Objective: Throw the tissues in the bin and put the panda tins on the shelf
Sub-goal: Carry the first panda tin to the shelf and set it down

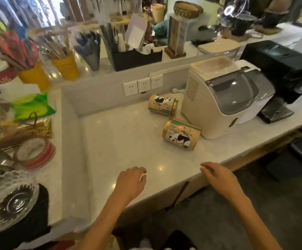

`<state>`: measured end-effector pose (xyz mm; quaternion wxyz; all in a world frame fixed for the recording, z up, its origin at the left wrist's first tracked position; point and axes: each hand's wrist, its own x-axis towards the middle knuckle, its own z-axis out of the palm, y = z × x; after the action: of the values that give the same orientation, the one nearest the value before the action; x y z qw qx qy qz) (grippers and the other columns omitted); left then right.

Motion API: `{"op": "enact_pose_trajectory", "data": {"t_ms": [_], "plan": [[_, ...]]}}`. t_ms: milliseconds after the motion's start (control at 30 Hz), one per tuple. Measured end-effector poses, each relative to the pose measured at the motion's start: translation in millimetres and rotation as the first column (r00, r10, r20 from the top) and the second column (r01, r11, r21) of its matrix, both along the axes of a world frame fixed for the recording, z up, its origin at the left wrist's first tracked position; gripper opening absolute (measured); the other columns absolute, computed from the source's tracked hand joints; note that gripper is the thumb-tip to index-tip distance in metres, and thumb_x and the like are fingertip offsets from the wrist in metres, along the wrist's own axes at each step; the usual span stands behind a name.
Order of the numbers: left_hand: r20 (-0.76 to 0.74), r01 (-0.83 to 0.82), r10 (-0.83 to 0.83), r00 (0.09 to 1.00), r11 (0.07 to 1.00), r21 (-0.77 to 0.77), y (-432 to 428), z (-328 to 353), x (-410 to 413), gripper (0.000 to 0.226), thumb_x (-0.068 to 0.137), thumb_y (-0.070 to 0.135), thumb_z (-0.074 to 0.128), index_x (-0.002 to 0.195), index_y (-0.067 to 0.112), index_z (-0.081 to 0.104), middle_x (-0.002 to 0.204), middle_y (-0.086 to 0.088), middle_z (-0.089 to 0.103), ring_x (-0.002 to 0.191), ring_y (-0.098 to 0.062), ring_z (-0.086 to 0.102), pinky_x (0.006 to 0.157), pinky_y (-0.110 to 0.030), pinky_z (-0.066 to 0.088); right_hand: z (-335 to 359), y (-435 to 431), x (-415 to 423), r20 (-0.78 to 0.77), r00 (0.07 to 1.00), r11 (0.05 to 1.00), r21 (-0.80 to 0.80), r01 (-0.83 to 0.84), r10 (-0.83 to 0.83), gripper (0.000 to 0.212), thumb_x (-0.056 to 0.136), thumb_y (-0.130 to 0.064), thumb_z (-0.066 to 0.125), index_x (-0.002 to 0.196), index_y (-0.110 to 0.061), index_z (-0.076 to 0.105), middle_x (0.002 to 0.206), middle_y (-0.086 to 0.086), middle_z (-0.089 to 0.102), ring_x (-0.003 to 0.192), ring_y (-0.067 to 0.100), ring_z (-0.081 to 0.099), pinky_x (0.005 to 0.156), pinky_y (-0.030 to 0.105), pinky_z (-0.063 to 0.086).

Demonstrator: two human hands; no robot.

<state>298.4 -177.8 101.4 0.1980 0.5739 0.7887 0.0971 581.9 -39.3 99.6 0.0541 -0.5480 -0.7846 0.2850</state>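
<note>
Two panda tins lie on their sides on the white counter (121, 141). The far tin (162, 104) is close to the back wall; the near tin (181, 135) rests against the front of a cream machine. My left hand (131, 182) hovers over the counter's front part with its fingers curled, and a small white bit of tissue (142, 177) shows at the fingertips. My right hand (218, 177) is over the counter's front edge, palm down, fingers loosely apart and holding nothing. Both hands are well short of the tins. No bin is in view.
A cream ice maker (218, 101) and a black machine (282, 69) fill the counter's right side. Wall sockets (143, 85) sit behind the tins. The raised ledge behind holds yellow cups (66, 66) and a black organiser (135, 59). The left ledge holds a green packet (33, 107), tape rolls (36, 154) and a glass dish (13, 201).
</note>
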Motion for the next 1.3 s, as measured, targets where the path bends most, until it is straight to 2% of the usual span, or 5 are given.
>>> {"op": "enact_pose_trajectory", "data": {"t_ms": [400, 700, 900, 1100, 1300], "plan": [[0.424, -0.405, 0.447, 0.787, 0.894, -0.191, 144, -50, 50, 0.04, 0.098, 0.034, 0.044, 0.129, 0.011, 0.054, 0.13, -0.009, 0.06, 0.114, -0.022, 0.058, 0.093, -0.031, 0.044, 17, 178, -90, -0.055, 0.985, 0.984, -0.065, -0.165, 0.162, 0.03, 0.1, -0.035, 0.051, 0.123, -0.023, 0.066, 0.119, 0.004, 0.069, 0.101, 0.02, 0.063, 0.084, 0.038, 0.054], [0.764, -0.391, 0.51, 0.394, 0.846, -0.363, 218, -51, 107, 0.066, 0.093, 0.053, 0.049, 0.146, 0.019, 0.032, 0.146, -0.006, 0.044, 0.127, -0.023, 0.047, 0.1, -0.029, 0.037, -34, 275, -151, -0.033, 0.902, 0.807, -0.434, -0.4, 0.43, 0.099, 0.064, -0.091, 0.051, 0.143, -0.034, 0.04, 0.142, 0.001, 0.056, 0.123, 0.026, 0.058, 0.106, 0.044, 0.045], [0.901, -0.49, 0.408, 0.146, 0.821, -0.292, 215, -53, 123, 0.061, 0.095, 0.04, 0.053, 0.147, 0.022, 0.025, 0.137, 0.01, 0.047, 0.124, -0.008, 0.047, 0.096, -0.011, 0.043, -60, 270, -157, -0.175, 0.923, 0.727, -0.573, -0.379, 0.343, 0.095, 0.063, -0.087, 0.061, 0.141, -0.036, 0.038, 0.129, -0.004, 0.062, 0.112, 0.021, 0.065, 0.102, 0.047, 0.05], [0.888, -0.78, 0.439, -0.139, 0.504, -0.371, 120, -43, 132, 0.06, 0.093, 0.038, 0.058, 0.131, 0.022, 0.015, 0.127, 0.008, 0.044, 0.104, 0.0, 0.053, 0.074, -0.017, 0.054, -49, 179, -162, -0.346, 0.889, 0.513, -0.727, -0.456, 0.3, 0.073, 0.082, -0.076, 0.052, 0.129, -0.02, 0.058, 0.116, 0.011, 0.074, 0.102, 0.03, 0.073, 0.095, 0.053, 0.055], [0.922, -0.921, 0.233, -0.311, 0.167, -0.353, -33, -41, 182, 0.093, 0.077, 0.044, 0.071, 0.143, 0.04, 0.006, 0.139, 0.003, 0.045, 0.121, -0.017, 0.055, 0.09, -0.03, 0.055, -52, 11, -152, -0.379, 0.86, 0.161, -0.878, -0.451, 0.341, 0.072, 0.09, -0.073, 0.036, 0.135, -0.021, 0.058, 0.126, 0.016, 0.069, 0.116, 0.035, 0.066, 0.103, 0.055, 0.049]]}}
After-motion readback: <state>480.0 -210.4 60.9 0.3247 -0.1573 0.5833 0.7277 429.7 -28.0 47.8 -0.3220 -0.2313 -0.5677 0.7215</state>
